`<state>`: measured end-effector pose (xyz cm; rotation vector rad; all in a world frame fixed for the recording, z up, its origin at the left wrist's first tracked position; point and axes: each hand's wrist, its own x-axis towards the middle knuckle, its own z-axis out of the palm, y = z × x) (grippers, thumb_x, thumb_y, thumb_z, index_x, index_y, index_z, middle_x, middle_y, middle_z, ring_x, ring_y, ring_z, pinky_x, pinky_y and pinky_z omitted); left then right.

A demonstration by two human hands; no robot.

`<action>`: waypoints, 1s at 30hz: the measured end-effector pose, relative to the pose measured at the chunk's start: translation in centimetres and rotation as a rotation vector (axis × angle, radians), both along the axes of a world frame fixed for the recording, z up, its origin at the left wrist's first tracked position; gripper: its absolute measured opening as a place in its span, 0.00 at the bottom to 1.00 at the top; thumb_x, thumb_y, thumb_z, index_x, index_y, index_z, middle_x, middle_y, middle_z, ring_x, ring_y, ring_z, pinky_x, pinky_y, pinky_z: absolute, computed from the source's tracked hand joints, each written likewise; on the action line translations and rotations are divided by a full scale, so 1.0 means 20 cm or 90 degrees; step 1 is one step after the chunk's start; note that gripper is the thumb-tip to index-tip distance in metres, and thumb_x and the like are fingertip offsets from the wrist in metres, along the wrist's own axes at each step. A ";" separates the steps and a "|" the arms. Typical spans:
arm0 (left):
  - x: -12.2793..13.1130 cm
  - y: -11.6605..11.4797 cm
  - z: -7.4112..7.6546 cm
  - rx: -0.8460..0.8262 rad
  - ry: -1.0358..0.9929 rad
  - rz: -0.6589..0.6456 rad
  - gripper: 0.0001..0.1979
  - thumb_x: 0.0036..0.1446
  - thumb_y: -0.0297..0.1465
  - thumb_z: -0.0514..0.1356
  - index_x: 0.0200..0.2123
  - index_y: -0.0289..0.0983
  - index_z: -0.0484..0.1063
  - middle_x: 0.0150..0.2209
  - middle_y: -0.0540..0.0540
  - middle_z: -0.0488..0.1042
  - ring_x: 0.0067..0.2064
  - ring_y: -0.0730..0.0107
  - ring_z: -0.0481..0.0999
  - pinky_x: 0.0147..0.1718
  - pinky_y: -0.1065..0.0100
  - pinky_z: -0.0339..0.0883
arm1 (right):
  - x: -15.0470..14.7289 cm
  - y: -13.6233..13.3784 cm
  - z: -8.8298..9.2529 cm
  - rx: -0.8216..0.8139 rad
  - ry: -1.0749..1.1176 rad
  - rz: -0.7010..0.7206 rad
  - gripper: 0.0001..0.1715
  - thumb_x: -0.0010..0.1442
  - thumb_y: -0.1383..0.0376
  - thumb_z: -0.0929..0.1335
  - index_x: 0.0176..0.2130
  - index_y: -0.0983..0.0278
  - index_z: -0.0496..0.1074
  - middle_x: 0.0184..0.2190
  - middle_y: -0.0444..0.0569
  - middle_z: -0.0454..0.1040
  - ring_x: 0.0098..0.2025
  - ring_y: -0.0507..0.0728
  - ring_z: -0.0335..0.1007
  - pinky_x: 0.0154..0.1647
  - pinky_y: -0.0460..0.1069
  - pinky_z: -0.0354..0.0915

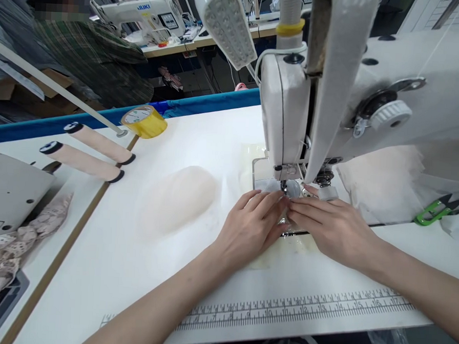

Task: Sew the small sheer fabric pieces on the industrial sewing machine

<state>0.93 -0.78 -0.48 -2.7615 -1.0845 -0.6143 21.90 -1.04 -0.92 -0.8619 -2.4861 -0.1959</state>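
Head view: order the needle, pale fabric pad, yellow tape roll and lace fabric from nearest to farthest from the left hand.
1. Needle, just beyond the left hand's fingertips.
2. Pale fabric pad, to its left.
3. Yellow tape roll, far back left.
4. Lace fabric, at the left edge.

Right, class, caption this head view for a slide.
Left hand and right hand press a small sheer piece at the sewing machine needle.

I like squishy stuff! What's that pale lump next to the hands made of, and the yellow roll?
The pale lump looks like thin, soft, matte fabric, maybe mesh: it's faintly see-through and slumped. The yellow roll seems to be glossy plastic tape: shiny side, wound in a ring.
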 end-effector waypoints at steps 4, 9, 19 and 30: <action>0.00 -0.01 0.00 -0.017 0.015 0.022 0.18 0.63 0.37 0.55 0.52 0.33 0.70 0.49 0.38 0.73 0.47 0.58 0.73 0.44 0.57 0.68 | 0.01 0.01 0.00 -0.017 -0.016 -0.015 0.22 0.58 0.80 0.59 0.42 0.64 0.76 0.45 0.48 0.78 0.45 0.55 0.74 0.53 0.54 0.67; -0.01 -0.01 0.00 0.015 0.030 0.012 0.18 0.63 0.37 0.55 0.52 0.34 0.70 0.53 0.41 0.73 0.54 0.59 0.71 0.52 0.56 0.64 | 0.00 0.02 0.00 0.003 -0.062 -0.044 0.26 0.55 0.81 0.57 0.43 0.65 0.75 0.46 0.50 0.77 0.43 0.55 0.74 0.58 0.56 0.61; 0.00 -0.01 0.00 0.031 0.035 0.018 0.17 0.64 0.38 0.54 0.51 0.35 0.71 0.52 0.42 0.74 0.57 0.60 0.70 0.57 0.54 0.59 | 0.00 0.02 0.00 0.009 -0.102 -0.080 0.25 0.54 0.81 0.57 0.44 0.65 0.72 0.46 0.50 0.77 0.45 0.55 0.73 0.60 0.55 0.57; 0.00 -0.01 0.00 0.040 0.022 0.024 0.18 0.64 0.38 0.55 0.51 0.34 0.71 0.51 0.42 0.75 0.55 0.62 0.72 0.58 0.54 0.57 | -0.01 0.02 0.00 0.028 -0.087 -0.073 0.21 0.56 0.79 0.59 0.44 0.68 0.73 0.45 0.53 0.77 0.46 0.57 0.72 0.59 0.56 0.58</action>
